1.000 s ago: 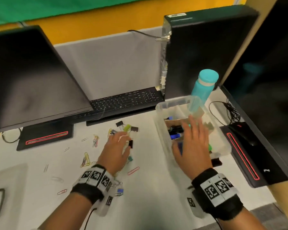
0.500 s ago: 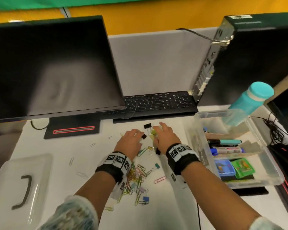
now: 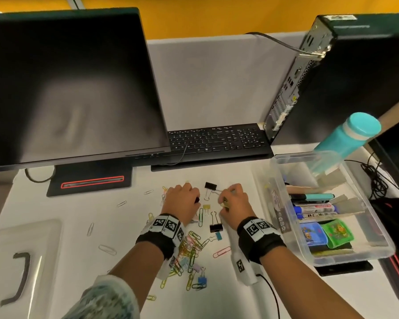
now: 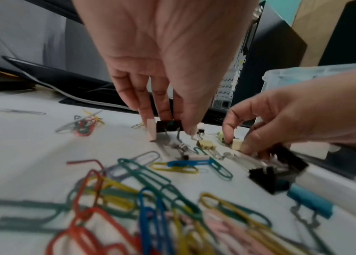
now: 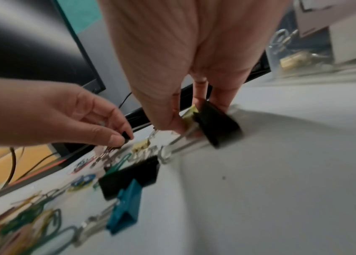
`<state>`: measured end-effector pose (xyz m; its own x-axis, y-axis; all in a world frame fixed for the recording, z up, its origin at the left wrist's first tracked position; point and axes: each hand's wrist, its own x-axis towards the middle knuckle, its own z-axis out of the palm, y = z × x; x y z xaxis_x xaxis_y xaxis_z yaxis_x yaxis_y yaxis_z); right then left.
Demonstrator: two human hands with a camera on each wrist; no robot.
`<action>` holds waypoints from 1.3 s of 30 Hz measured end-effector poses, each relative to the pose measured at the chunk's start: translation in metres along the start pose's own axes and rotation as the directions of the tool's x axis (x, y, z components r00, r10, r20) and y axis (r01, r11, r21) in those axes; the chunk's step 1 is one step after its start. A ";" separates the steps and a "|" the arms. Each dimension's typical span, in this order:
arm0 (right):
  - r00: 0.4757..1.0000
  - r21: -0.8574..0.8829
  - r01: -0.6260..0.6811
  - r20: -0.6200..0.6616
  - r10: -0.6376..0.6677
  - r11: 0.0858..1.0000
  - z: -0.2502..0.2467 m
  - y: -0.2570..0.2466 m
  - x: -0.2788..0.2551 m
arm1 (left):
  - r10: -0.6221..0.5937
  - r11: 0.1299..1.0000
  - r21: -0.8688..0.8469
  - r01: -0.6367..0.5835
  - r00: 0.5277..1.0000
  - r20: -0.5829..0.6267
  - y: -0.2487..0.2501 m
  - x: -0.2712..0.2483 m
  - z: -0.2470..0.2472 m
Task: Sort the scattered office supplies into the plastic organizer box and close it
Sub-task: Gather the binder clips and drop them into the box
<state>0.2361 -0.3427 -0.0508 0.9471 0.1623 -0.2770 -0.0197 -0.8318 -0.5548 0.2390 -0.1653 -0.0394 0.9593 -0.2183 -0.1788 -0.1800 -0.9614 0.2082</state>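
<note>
The left hand (image 3: 182, 201) pinches a small black binder clip (image 4: 168, 125) between thumb and fingertips, just above the desk (image 3: 286, 295). The right hand (image 3: 234, 203) grips a larger black binder clip (image 5: 218, 120) along with a yellow one (image 5: 191, 112). Loose paper clips (image 3: 189, 249) and more binder clips lie between the wrists. The plastic organizer box (image 3: 378, 252) stands open on the right, markers (image 3: 313, 207) inside; its lid (image 3: 21, 249) lies far left.

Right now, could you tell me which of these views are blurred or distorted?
Head view: mostly sharp, wide-angle bending at the monitor. Left wrist view: near paper clips blurred. Right wrist view: heavy smear on the black binder clip in the right hand.
</note>
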 end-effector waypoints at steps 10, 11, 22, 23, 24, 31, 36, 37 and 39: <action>0.991 0.457 -0.132 0.046 0.125 0.880 -0.018 0.007 -0.035 | -0.203 0.753 -0.653 0.084 0.973 -0.110 -0.005 -0.017 -0.023; 0.990 0.481 -0.141 0.057 0.130 0.865 -0.018 0.007 -0.040 | -0.203 0.736 -0.671 0.090 0.975 -0.091 -0.002 -0.013 -0.025; 0.995 0.616 0.040 -0.096 0.024 0.787 -0.073 -0.010 -0.088 | 0.025 0.926 -0.378 -0.001 0.998 0.060 0.059 0.046 -0.006; 0.991 0.606 0.074 -0.132 0.008 0.792 -0.087 -0.011 -0.091 | 0.078 0.956 -0.290 -0.045 0.991 0.106 0.064 0.050 -0.001; 0.985 0.599 0.110 -0.174 -0.005 0.793 -0.101 -0.010 -0.092 | 0.108 0.977 -0.196 -0.079 0.983 0.146 0.070 0.053 0.003; 0.861 0.218 0.013 -0.498 0.100 0.976 -0.187 0.015 -0.078 | 0.035 0.999 0.013 -0.038 0.986 0.165 0.093 0.054 0.015; 0.949 0.002 -0.242 -0.209 0.237 0.970 -0.191 0.026 -0.042 | -0.023 0.995 -0.089 0.040 0.983 0.184 0.088 0.045 0.006; 0.953 -0.052 -0.260 -0.173 0.248 0.964 -0.193 0.024 -0.034 | -0.029 0.989 -0.139 0.054 0.984 0.177 0.086 0.041 0.002; 0.958 -0.192 -0.286 -0.082 0.275 0.939 -0.198 0.016 -0.022 | -0.026 0.967 -0.248 0.062 0.989 0.146 0.080 0.029 -0.007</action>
<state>0.2787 -0.4650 0.1017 0.9283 -0.1166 -0.3532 -0.2276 -0.9291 -0.2916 0.2536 -0.2472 -0.0208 0.9218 -0.2157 -0.3221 -0.0609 -0.9012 0.4292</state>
